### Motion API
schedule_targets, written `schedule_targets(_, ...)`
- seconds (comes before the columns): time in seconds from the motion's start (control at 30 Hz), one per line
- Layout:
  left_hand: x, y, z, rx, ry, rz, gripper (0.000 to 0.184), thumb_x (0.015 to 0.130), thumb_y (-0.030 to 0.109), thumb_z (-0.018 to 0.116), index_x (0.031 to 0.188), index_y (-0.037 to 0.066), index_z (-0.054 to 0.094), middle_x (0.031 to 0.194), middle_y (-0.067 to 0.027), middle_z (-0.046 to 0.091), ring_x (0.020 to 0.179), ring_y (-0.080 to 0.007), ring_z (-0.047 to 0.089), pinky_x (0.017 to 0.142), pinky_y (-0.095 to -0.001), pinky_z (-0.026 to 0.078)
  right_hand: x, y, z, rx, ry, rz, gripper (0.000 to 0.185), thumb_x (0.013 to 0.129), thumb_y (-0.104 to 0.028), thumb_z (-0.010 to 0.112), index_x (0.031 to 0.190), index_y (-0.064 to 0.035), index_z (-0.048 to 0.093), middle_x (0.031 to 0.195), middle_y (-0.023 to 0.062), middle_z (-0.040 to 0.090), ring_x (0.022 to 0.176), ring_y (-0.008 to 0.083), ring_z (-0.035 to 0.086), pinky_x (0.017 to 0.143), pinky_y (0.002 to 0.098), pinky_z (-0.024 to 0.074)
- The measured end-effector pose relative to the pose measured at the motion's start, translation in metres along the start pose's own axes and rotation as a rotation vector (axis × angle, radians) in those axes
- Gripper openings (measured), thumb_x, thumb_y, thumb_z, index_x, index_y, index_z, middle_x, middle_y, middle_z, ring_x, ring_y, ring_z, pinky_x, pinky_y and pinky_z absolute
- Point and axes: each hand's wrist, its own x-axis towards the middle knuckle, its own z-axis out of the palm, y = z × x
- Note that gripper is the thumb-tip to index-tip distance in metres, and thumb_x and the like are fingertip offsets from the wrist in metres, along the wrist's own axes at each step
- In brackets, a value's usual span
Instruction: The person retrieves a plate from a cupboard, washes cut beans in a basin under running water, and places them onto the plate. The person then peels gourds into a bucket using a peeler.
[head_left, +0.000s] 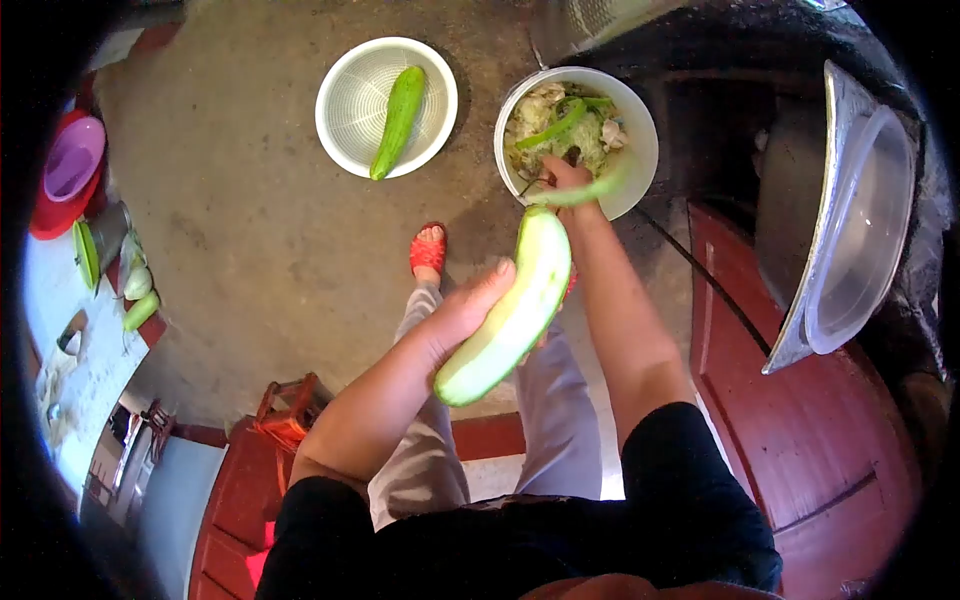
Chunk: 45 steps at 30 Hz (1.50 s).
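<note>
A large, mostly peeled cucumber (510, 310) lies slantwise in my left hand (480, 300), its pale flesh facing up. My left thumb presses along its side, and the other fingers are hidden beneath. Beyond its far end, my right hand (568, 182) is closed on what looks like a peeler (572, 156), of which a dark handle end shows. A blurred green strip of peel (585, 192) crosses my right wrist. That hand is over the near rim of a white bucket (643, 150) holding green peels (565, 122) and other pale scraps.
On the floor, a white colander (335, 150) holds an unpeeled green cucumber (400, 120). A metal-rimmed basin (860, 230) and red wooden panels (800, 430) stand at right. At left, a table (95, 370) carries vegetables and a purple bowl (74, 160). A wooden stool (285, 405) stands nearby.
</note>
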Motion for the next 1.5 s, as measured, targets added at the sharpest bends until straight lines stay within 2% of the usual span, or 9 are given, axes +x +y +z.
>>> schedule_targets(0.07,0.0,0.006,-0.002,0.046,0.001,0.15,0.053,0.09,0.05,0.031,0.118,0.008,0.043,0.097,-0.016,0.057,0.077,-0.0261,0.06,0.057,-0.0367,0.052,0.017,0.019,-0.012,0.426,-0.087,0.27,0.024,0.08,-0.025,0.056,0.067,-0.0071,0.048,0.048,-0.0003,0.04,0.035,0.0092,0.033,0.033,0.024,0.0259)
schedule_targets(0.2,0.032,0.021,-0.023,-0.126,0.267,0.232,0.049,0.088,0.049,0.038,0.113,0.008,0.048,0.089,-0.0139,0.06,0.077,-0.0266,0.061,0.059,-0.0396,0.053,-0.01,0.025,-0.017,0.472,-0.09,0.413,0.021,0.079,-0.03,0.058,0.078,-0.01,0.051,0.063,0.0022,0.05,0.039,0.01,0.037,0.033,0.0252,0.029)
schedule_targets(0.53,0.072,0.018,-0.04,-0.229,0.613,0.274,0.051,0.083,0.055,0.046,0.094,0.006,0.054,0.08,-0.0105,0.059,0.063,-0.0206,0.057,0.058,-0.0335,0.049,-0.147,-0.01,0.029,0.231,0.01,-0.333,0.01,0.085,-0.011,0.053,0.087,-0.0063,0.045,0.059,0.0011,0.049,0.043,0.0047,0.038,0.037,0.0181,0.0278)
schedule_targets(0.8,0.048,0.017,-0.013,-0.18,0.38,0.279,0.046,0.084,0.051,0.047,0.094,0.008,0.058,0.074,-0.0067,0.061,0.058,-0.0169,0.06,0.048,-0.0317,0.05,-0.1,-0.022,0.023,-0.021,0.05,-0.278,0.01,0.082,-0.013,0.054,0.082,-0.006,0.047,0.059,0.0002,0.05,0.044,0.0058,0.04,0.04,0.0195,0.0308)
schedule_targets(0.9,0.047,0.002,-0.024,-0.142,0.347,-0.01,0.056,0.083,0.061,0.038,0.106,0.012,0.051,0.083,-0.0081,0.058,0.063,-0.0206,0.057,0.053,-0.0366,0.05,-0.069,-0.034,0.022,0.252,0.098,-0.17,0.013,0.077,-0.017,0.057,0.076,-0.0056,0.05,0.061,0.0016,0.05,0.045,0.0103,0.043,0.042,0.0236,0.0337)
schedule_targets(1.0,0.029,-0.003,-0.02,-0.161,0.249,-0.04,0.058,0.083,0.061,0.036,0.106,0.01,0.049,0.084,-0.0082,0.057,0.061,-0.0209,0.056,0.054,-0.0363,0.049,-0.038,-0.03,0.016,0.245,-0.022,-0.102,0.017,0.079,-0.02,0.057,0.073,-0.0057,0.049,0.057,0.0008,0.047,0.039,0.0082,0.037,0.035,0.022,0.0268)
schedule_targets(1.13,0.009,-0.003,-0.008,0.14,-0.048,0.155,0.064,0.083,0.064,0.033,0.109,0.007,0.046,0.085,-0.0091,0.056,0.06,-0.0193,0.056,0.051,-0.032,0.048,0.004,0.005,0.001,0.266,0.068,0.069,0.016,0.074,-0.017,0.062,0.075,-0.0046,0.052,0.059,0.0025,0.048,0.042,0.0126,0.041,0.036,0.0259,0.0283)
schedule_targets(1.27,0.025,0.01,-0.026,0.064,0.12,0.148,0.056,0.089,0.054,0.029,0.109,0.005,0.048,0.085,-0.0134,0.061,0.061,-0.021,0.059,0.051,-0.0306,0.049,0.006,0.024,-0.018,0.439,-0.016,0.339,0.022,0.077,-0.022,0.061,0.087,-0.007,0.05,0.065,0.004,0.049,0.041,0.0122,0.038,0.036,0.0276,0.0306)
schedule_targets(1.5,0.046,0.006,-0.051,0.201,0.473,0.041,0.05,0.09,0.05,0.035,0.103,0.007,0.055,0.08,-0.0112,0.063,0.062,-0.0177,0.06,0.056,-0.0304,0.05,-0.075,-0.029,0.022,0.196,0.018,-0.151,0.018,0.081,-0.02,0.057,0.084,-0.0071,0.045,0.063,0.0016,0.05,0.043,0.0093,0.041,0.037,0.0216,0.0301)
